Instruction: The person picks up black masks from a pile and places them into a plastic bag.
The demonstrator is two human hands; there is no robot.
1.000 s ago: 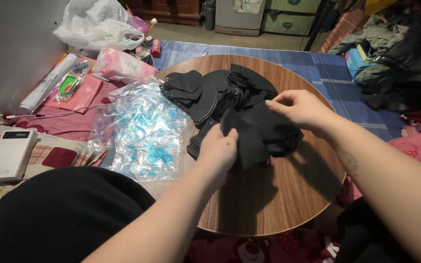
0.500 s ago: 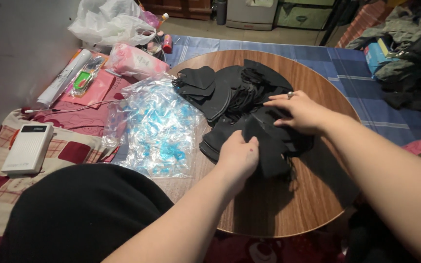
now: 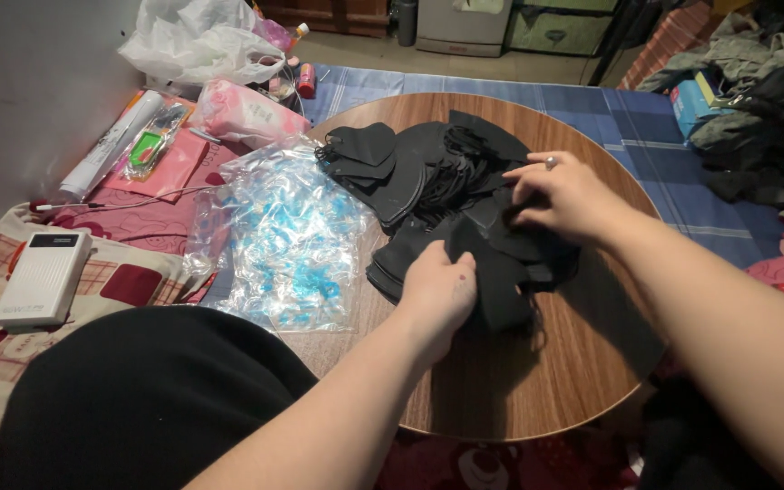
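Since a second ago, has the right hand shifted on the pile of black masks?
Yes. The right hand has slid from the pile of black masks' centre toward the right edge of the round wooden table.

A heap of clear plastic bags (image 3: pixel 288 240) with blue print is spread at the round wooden table's (image 3: pixel 537 381) left edge. A white power bank (image 3: pixel 43 277) is laid on the checked blanket (image 3: pixel 129 277) (red and cream), and a white plastic bag (image 3: pixel 197 41) is seen farther back.
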